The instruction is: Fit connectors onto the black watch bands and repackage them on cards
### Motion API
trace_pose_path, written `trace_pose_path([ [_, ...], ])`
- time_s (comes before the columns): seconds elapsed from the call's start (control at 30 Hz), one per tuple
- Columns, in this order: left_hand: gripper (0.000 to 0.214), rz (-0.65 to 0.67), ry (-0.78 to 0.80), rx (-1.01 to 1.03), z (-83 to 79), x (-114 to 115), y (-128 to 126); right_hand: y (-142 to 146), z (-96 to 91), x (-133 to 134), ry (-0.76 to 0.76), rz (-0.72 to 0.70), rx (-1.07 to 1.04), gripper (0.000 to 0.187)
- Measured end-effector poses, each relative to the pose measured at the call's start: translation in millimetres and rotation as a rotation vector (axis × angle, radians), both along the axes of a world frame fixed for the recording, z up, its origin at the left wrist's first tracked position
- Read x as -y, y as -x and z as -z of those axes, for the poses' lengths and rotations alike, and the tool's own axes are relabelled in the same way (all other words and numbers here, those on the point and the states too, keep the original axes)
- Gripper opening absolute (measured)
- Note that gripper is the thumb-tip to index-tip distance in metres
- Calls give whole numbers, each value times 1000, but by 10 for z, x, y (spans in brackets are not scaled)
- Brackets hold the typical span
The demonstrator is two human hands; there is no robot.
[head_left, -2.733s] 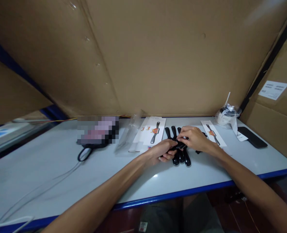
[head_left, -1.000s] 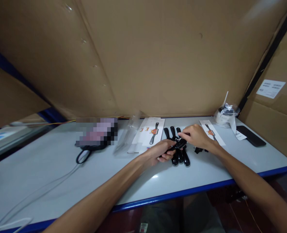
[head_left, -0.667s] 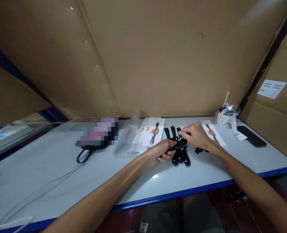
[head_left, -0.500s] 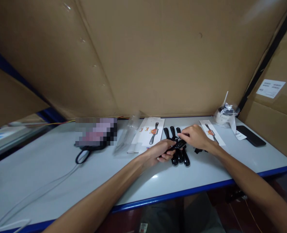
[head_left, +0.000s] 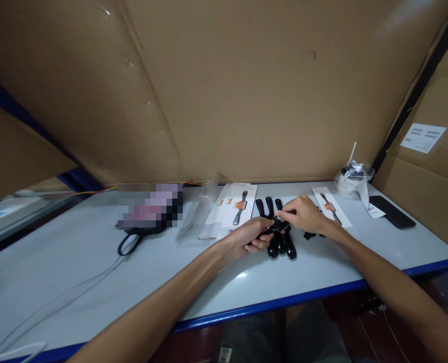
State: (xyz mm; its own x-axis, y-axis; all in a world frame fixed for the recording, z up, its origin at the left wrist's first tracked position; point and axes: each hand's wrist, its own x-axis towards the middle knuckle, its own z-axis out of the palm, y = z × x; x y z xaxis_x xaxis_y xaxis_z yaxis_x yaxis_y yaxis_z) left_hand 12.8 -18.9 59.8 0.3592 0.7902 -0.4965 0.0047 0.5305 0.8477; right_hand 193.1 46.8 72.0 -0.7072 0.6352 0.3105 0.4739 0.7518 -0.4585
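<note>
My left hand is wrapped around one handle of a glossy black spokeshave, held tilted just above the table. With thumb and fingertips closed, my right hand pinches at the tool's middle; the small part under those fingertips is too hidden to make out. Beneath the held tool, several more black spokeshaves lie side by side, their rounded handle ends showing above and below my hands. Some small black pieces rest on the table beneath my right wrist.
White printed packages with a spokeshave picture lie left of the tools, beside clear plastic bags. A similar card is on the right, near a wrapped cup and a black phone. Cardboard walls the back.
My right hand's fingertips have shifted slightly left and down, from the spokeshave's far side to its middle. My left hand keeps its grip in the same place.
</note>
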Motion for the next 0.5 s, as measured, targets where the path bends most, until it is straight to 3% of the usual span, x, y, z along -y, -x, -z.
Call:
trace_pose_path([
  [0.13, 30, 7, -14, -2, -13, 15, -6, -13, -19, -7, 93, -44, -46, 41],
  [0.2, 30, 8, -16, 2, -6, 19, -2, -38, -29, -35, 100, -37, -92, 30],
  [0.27, 28, 17, -9, 17, 13, 15, 7, -72, -38, -73, 94, -45, -85, 16],
  [0.37, 24, 31, -13, 35, 50, 0, 24, -105, -38, -116, 81, -53, 24, 18],
  [0.5, 26, 33, -17, 10, 63, -13, 27, -76, -13, -96, -2, 1, 89, 7],
])
